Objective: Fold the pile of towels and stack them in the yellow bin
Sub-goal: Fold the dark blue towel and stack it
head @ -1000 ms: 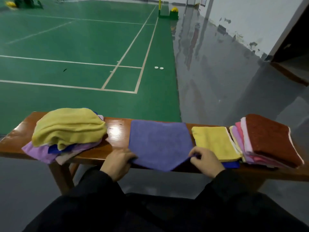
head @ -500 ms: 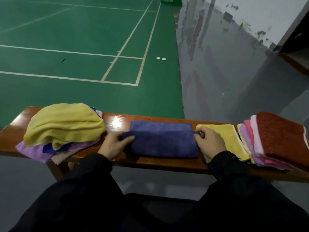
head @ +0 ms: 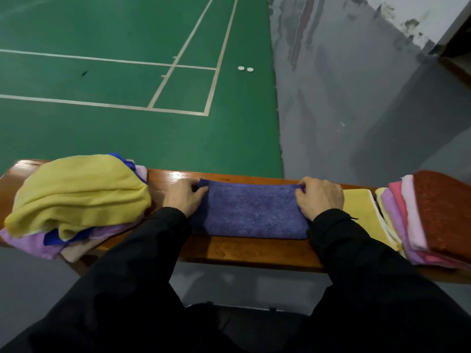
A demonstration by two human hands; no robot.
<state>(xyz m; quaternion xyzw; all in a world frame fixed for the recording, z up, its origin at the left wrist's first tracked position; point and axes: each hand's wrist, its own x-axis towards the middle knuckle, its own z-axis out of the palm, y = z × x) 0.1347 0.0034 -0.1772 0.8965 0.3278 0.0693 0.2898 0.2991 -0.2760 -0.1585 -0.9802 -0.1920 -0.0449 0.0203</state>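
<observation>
Purple towel (head: 251, 212) is lying folded mid-counter (head: 254, 250); far corners are pinched by left hand (head: 184, 197) and right hand (head: 318, 197), likely to align edges (yellow bin not in view).

Wooden bench (head: 254, 253): towel pile (head: 76, 197), purple towel (head: 249, 212), folded stack (head: 428, 215).
</observation>
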